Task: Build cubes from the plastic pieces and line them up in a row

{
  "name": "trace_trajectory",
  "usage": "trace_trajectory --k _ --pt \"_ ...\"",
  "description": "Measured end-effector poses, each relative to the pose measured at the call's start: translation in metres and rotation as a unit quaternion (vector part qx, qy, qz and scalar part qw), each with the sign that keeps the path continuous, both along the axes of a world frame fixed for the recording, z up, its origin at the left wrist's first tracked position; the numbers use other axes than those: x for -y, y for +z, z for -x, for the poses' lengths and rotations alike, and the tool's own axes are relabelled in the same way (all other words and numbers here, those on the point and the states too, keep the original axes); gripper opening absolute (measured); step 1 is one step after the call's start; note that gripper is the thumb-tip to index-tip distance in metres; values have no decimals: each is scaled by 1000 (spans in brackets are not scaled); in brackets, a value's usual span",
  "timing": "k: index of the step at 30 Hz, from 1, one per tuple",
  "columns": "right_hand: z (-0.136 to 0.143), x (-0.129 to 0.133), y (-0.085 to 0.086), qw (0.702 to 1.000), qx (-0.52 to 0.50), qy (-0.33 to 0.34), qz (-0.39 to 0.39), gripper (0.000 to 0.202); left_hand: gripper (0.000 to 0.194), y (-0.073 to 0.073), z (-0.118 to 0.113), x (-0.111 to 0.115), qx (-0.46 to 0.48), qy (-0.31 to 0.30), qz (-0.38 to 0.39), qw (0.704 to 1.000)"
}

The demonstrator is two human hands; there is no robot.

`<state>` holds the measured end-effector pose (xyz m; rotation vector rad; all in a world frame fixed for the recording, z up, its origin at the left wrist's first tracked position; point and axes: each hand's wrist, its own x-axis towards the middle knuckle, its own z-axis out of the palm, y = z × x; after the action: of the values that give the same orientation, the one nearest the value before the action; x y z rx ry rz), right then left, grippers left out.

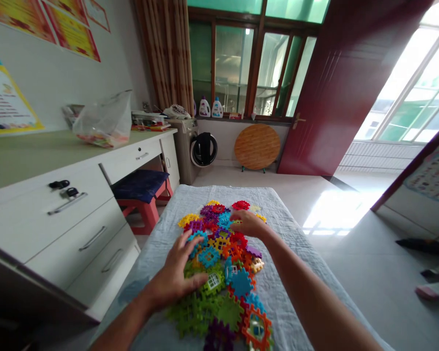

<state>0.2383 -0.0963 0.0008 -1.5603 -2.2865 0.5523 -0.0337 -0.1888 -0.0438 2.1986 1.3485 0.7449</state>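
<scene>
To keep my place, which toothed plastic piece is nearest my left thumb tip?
The green toothed plastic piece with a white lattice window, beside your left hand; the green pieces nearer you show no white lattice.

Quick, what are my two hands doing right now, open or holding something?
Left hand: open, fingers spread over the colorful toothed pieces.
Right hand: fingers at the pieces' far end; grip cannot be told.

Looks like you're in somebody's home, tbh. You've got a front-loading washing machine (190,146) with detergent bottles (211,107) on the windowsill, a long patterned curtain (173,53), a white desk with drawers (91,234), a padded stool (142,187) tucked under it, plus colourful posters (68,27) on your wall.
</scene>
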Motion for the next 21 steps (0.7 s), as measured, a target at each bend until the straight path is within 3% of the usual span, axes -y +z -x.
trace_trajectory --k 2,4,6,8,10,15,18,21 --pt "12 -20 -13 997 32 -73 -12 46 94 -14 1 42 -43 -45 -23 998" --pt "23 -32 -26 993 57 -105 5 60 79 -31 -3 77 -70 -36 -70 994" --pt "31 -36 -34 991 64 -116 17 66 75 -42 -8 99 -94 -36 -90 991" --pt "34 -35 -37 990 64 -126 20 67 89 -43 -12 107 -109 -53 -89 989" --pt "32 -30 -35 991 54 -122 16 64 103 -37 -12 102 -119 -80 -74 987" --pt "19 -7 -19 999 -18 25 -27 66 93 -28 -15 67 -138 -42 -101 984" --pt "10 22 -10 992 -24 123 -2 70 81 -31 -22 49 -153 2 -131 979" --pt "5 68 -5 992 -7 126 -23 73 72 -32 -26 37 -150 38 -151 976"
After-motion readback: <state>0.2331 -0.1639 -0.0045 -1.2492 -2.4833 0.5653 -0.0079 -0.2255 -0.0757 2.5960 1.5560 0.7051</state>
